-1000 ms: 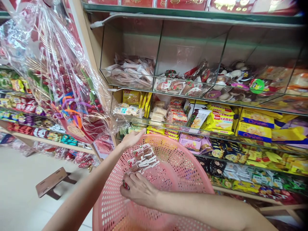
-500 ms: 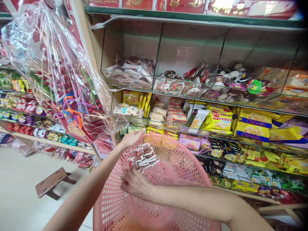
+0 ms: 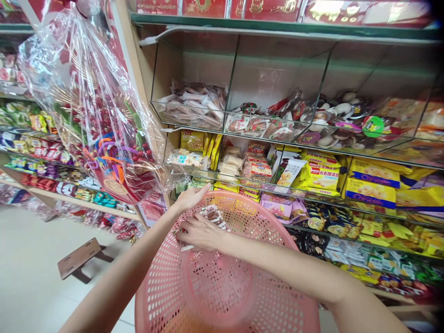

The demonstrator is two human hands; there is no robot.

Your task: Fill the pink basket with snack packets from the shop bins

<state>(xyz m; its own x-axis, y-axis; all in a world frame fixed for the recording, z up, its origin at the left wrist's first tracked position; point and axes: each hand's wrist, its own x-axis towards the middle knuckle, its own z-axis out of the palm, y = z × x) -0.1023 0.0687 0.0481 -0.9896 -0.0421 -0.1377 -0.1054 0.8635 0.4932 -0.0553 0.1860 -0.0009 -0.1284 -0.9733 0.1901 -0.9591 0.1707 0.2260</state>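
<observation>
A pink perforated plastic basket (image 3: 249, 222) is held up in front of me, tilted with its inside facing me. My left hand (image 3: 190, 196) grips its far left rim. Inside the basket lie several small red-and-white wrapped sweets (image 3: 214, 215). My right hand (image 3: 200, 232) rests on this pile, its fingers curled over the sweets and hiding most of them.
Glass-fronted shelves (image 3: 277, 134) of packaged snacks and biscuits fill the wall straight ahead. A large cellophane-wrapped gift arrangement (image 3: 100, 125) hangs at the left, close to the basket. More snack shelves run off to the left, and a low wooden stool (image 3: 81, 257) stands on the floor.
My right hand has moved up inside the basket from below the sweets onto the pile. The basket and my left hand stay nearly in place; the view has shifted slightly left.
</observation>
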